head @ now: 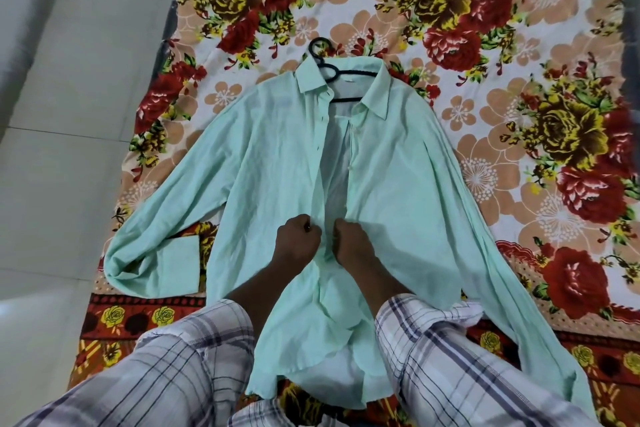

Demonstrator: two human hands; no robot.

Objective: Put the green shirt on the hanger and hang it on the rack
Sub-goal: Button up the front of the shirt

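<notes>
- Status of the shirt [277,149]?
- Flat on the flowered sheet [485,10], with the hanger [356,73] in its collar. Left grip [298,240] and right grip [350,240] each pinch a front edge.
- Procedure?
- Align the edges and fasten one button. Keep the shoulders seated.

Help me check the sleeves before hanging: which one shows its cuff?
The sleeve at picture left, curled back with its cuff beside the shirt body; the other sleeve trails off lower right, cuff unseen.
</notes>
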